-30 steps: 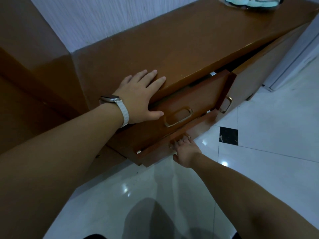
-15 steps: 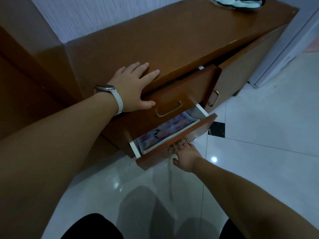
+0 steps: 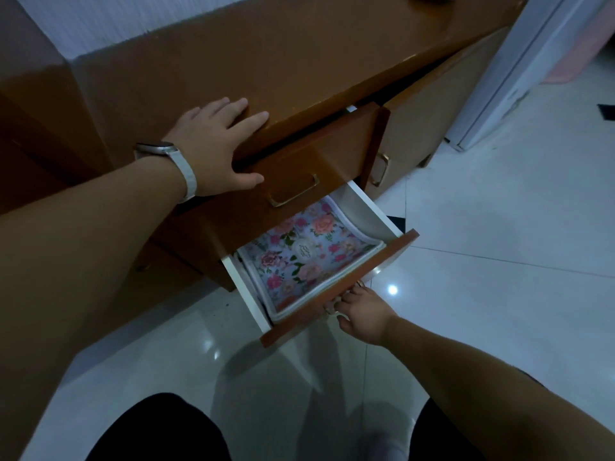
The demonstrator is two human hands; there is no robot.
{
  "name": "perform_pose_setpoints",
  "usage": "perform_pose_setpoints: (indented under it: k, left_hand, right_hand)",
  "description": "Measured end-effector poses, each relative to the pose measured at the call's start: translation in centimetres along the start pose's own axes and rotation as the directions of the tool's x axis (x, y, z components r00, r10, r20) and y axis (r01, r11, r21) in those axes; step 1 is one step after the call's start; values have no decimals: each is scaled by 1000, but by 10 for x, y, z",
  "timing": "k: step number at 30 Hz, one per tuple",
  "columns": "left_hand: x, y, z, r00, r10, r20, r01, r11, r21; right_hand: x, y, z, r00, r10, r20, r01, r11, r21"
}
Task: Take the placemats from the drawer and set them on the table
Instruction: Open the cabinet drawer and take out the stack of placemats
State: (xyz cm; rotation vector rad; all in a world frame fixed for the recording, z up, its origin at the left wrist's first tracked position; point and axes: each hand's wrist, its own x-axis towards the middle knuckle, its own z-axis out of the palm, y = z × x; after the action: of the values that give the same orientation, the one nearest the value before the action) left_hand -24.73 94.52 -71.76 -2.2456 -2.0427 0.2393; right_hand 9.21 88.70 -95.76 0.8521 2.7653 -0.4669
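- While the left hand point(image 3: 216, 148) lies flat on the front edge of the brown sideboard point(image 3: 299, 54), its fingers are spread and relaxed, the thumb hangs over onto the upper drawer point(image 3: 319, 161), and it grasps nothing.
- A pale-strapped watch point(image 3: 166, 153) sits on that wrist.
- The right hand point(image 3: 362, 314) reaches to the front panel of the lower drawer point(image 3: 299, 316), fingers curled against it. They seem to hook a handle there, though the panel hides most of the grip.
- The lower drawer stands open beneath the upper one, its white side walls showing.
- The placemats point(image 3: 299, 254), pink roses on a pale ground with a white border, lie flat inside the lower drawer, their far part hidden under the upper drawer.
- A brass handle point(image 3: 294, 193) sits on the upper drawer's front, just beside the left thumb.
- Glossy white floor tiles point(image 3: 499, 294) lie below.
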Motion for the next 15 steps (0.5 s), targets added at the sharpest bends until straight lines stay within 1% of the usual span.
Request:
perform_pose_setpoints:
  k: [3,9,13,15]
  left_hand:
    - [0,1,-1,1000,-2,4,2,1000,13]
    - [0,2,-2,1000,-8,14,8,1000,16]
    - [-2,2,-1,1000,-3,8,3,1000,23]
    - [-2,2,-2,1000,3,15,-3,1000,20]
  right_hand:
    - [-12,-2,0,1000,-19,1,19,1000,-18]
    - [-28,-10,8,999,49,8,-49,998,-45]
    - [-32,-18,6,991,124,52,-120,990,-67]
    - [-32,-23,1,985,130,115,-122,989,-81]
